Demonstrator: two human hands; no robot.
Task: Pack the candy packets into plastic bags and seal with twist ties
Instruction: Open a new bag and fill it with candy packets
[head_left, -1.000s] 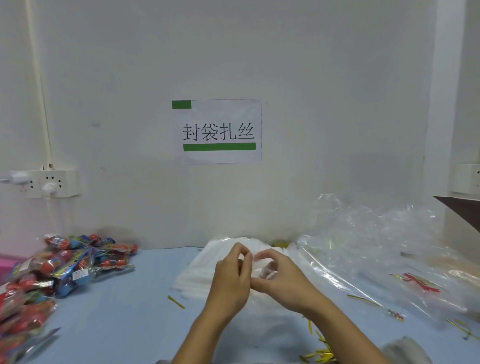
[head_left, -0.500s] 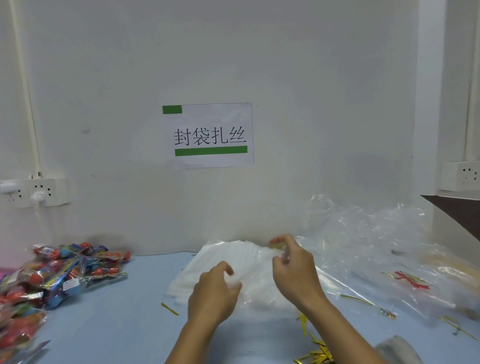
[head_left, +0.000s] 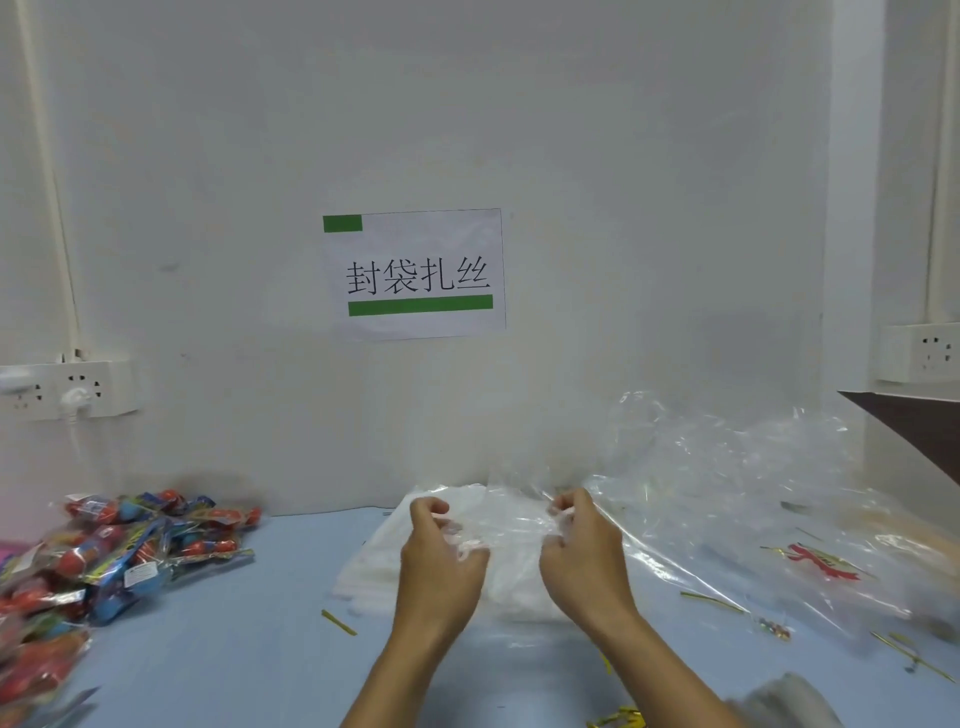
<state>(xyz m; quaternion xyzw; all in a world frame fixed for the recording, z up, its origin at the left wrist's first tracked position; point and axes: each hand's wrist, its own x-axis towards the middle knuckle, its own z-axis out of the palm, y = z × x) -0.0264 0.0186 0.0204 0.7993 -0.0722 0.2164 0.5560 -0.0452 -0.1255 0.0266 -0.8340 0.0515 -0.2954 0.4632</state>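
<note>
Nearest the viewer, gold twist ties (head_left: 618, 719) lie scattered on the pale blue desk (head_left: 234, 649). Above them the left hand (head_left: 439, 564) and right hand (head_left: 584, 558) each hold a grip on a clear plastic bag (head_left: 511, 519), fingers curled and pinching its film between them, over a stack of flat bags (head_left: 374, 571). Candy packets (head_left: 104, 561) are heaped at the desk's left edge; crumpled plastic sheeting (head_left: 753, 493) lies at right. Beyond, a paper sign (head_left: 415, 273) hangs on the wall.
</note>
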